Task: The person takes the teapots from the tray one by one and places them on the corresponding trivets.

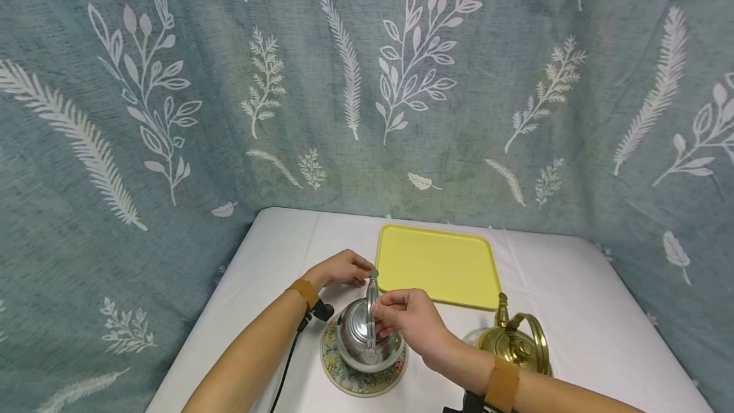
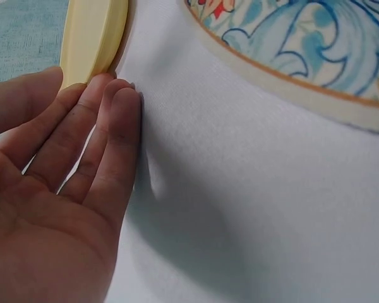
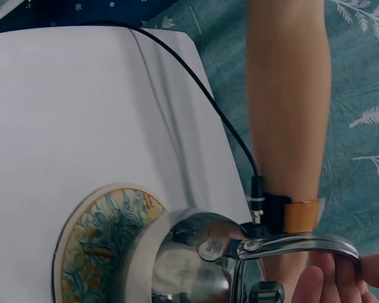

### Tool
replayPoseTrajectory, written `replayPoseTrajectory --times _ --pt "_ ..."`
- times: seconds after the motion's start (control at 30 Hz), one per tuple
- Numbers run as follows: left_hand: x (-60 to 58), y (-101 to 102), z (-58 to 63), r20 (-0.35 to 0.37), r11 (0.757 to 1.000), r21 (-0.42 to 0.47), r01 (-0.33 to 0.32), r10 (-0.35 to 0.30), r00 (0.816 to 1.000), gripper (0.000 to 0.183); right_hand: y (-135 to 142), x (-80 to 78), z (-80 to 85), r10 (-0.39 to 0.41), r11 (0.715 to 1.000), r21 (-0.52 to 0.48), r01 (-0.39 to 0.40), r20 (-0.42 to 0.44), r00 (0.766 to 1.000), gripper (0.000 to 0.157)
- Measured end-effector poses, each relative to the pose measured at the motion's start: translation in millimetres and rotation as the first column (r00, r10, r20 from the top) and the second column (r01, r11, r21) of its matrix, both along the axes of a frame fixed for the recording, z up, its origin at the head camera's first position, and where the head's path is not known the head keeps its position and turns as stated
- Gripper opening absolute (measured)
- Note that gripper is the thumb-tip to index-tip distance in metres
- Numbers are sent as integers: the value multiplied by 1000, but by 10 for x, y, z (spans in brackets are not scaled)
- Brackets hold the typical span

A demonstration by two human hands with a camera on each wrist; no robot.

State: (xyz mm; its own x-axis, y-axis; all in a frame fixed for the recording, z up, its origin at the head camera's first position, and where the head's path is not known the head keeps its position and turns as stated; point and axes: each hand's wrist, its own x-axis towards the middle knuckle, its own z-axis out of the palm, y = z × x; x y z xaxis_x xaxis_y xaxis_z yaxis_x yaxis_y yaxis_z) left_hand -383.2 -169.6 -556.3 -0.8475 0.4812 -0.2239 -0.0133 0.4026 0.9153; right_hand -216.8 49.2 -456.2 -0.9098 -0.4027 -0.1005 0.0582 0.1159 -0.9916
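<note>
A shiny silver kettle (image 1: 354, 327) is over a round floral-patterned mat (image 1: 358, 387); whether its base touches the mat I cannot tell. My right hand (image 1: 413, 320) grips the kettle's arched handle (image 3: 297, 243), fingers curled under it and thumb against it. Past the kettle's far side is my left hand (image 1: 343, 268), close to the spout tip (image 1: 374, 273) in the head view. Its fingers are loosely bent and hold nothing. In the left wrist view, those fingertips (image 2: 123, 104) are by the edge of a yellow tray (image 2: 98, 31); contact with it is unclear.
A brass kettle (image 1: 513, 346) stands to the right, partly behind my right forearm. The yellow tray (image 1: 436, 266) lies flat toward the back of the white-covered table (image 1: 281, 241). A black cable (image 1: 287, 365) runs from the left wrist. Leaf-patterned curtains (image 1: 321, 81) surround the table.
</note>
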Motion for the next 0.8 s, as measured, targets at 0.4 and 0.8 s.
replayPoseTrajectory --times 0.4,0.8 --pt "-48 -1 -23 -32 999 -39 0 -2 1000 41 -90 68 -143 -21 1000 16 21 -3 1000 22" --pt "-34 1 -36 -23 999 -51 -4 3 1000 41 -84 88 -168 -41 999 36 41 -10 999 25"
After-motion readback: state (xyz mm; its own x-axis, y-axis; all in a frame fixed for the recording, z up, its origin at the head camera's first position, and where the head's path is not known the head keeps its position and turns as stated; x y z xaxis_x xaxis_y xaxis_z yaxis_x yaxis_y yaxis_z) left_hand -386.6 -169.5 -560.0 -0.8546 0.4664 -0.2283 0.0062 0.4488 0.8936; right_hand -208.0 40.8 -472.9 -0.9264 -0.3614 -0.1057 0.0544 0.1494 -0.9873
